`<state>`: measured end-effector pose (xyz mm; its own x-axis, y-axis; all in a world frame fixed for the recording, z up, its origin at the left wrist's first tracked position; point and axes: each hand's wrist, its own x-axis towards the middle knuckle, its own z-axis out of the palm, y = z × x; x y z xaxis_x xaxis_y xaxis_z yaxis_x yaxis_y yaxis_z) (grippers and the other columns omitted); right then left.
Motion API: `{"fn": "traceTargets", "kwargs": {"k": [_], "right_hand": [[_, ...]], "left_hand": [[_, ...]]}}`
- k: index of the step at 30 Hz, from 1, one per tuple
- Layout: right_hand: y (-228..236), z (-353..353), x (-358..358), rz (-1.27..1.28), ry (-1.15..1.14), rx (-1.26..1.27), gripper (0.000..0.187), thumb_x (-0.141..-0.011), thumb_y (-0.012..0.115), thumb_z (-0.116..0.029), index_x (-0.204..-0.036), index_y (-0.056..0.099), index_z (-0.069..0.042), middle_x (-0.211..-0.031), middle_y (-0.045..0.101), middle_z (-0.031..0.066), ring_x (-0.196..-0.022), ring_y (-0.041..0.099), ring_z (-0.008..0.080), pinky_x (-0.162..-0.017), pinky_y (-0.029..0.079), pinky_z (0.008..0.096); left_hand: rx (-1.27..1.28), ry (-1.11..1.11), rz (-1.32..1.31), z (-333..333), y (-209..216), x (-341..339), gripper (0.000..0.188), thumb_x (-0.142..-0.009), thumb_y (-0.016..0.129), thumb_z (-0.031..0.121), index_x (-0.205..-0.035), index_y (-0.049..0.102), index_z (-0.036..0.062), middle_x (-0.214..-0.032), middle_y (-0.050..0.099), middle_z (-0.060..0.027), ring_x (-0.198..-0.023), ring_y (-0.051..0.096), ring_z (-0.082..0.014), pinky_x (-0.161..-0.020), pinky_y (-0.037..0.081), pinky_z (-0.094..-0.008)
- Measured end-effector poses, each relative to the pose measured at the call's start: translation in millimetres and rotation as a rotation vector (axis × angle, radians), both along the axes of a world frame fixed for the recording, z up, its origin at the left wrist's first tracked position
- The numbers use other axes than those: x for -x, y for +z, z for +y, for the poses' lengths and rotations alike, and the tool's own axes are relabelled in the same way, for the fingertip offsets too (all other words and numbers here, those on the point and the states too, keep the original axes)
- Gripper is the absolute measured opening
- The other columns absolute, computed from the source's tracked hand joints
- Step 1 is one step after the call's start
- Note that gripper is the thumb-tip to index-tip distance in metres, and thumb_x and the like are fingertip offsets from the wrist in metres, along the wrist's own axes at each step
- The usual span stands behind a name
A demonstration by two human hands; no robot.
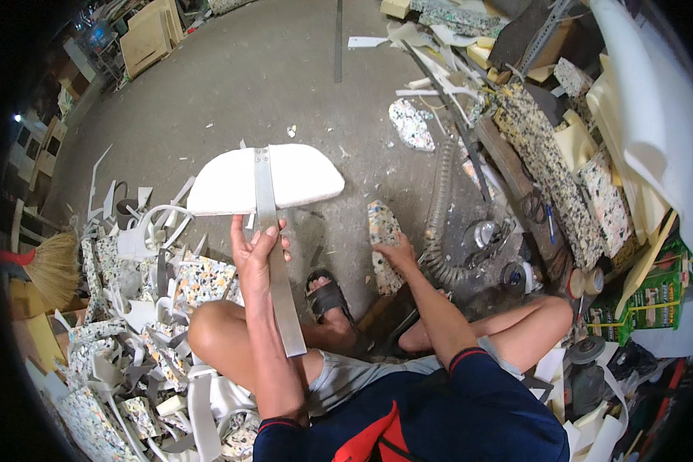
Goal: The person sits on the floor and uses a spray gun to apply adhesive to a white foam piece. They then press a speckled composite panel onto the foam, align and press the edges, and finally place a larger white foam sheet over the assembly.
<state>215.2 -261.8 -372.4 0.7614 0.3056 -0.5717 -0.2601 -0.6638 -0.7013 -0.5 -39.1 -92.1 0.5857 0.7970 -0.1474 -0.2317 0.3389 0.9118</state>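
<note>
left of the frame's centre, the left hand (258, 250) is partly curled around a metal strip (283, 292), thumb on top; the strip's upper end lies across a white half-round (304, 175). right of centre, the right hand (396, 252) has its fingers bent over a speckled piece (383, 223). scraps (204, 279) pile at lower left.

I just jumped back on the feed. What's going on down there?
The person's left hand holds a flat metal strip, whose far end lies across a white half-round piece; whether the two are joined isn't clear. The right hand grasps a speckled foam slab. Foam offcuts are heaped to the left, and a ribbed hose lies on the right.
</note>
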Motion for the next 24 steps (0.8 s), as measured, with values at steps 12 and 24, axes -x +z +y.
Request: {"fn": "traceTargets", "kwargs": {"k": [12, 24], "right_hand": [[230.0, -96.7, -42.1, 0.261, 0.138, -1.153, 0.082, -0.089, 0.071, -0.036, -0.152, 0.038, 0.004, -0.148, 0.053, 0.0185, -0.135, 0.053, 0.0292, -0.111, 0.045, 0.0432], [321.3, -72.4, 11.8, -0.757, 0.439, -0.501, 0.104, -0.052, 0.088, -0.012, -0.149, 0.05, -0.003, -0.147, 0.049, 0.018, -0.138, 0.047, 0.0301, -0.117, 0.035, 0.039]], "left_hand": [[0.076, -0.302, 0.108, -36.4, 8.9, -2.9, 0.092, -0.084, 0.056, -0.011, -0.162, 0.011, 0.0123, -0.144, 0.049, -0.0281, -0.068, 0.068, -0.0193, -0.048, 0.055, -0.0284], [0.12, -0.645, 0.158, -77.0, 21.1, 15.8, 0.085, -0.089, 0.052, -0.01, -0.163, 0.016, 0.0101, -0.144, 0.054, -0.0183, -0.081, 0.071, -0.0211, -0.059, 0.059, -0.0308]]}}
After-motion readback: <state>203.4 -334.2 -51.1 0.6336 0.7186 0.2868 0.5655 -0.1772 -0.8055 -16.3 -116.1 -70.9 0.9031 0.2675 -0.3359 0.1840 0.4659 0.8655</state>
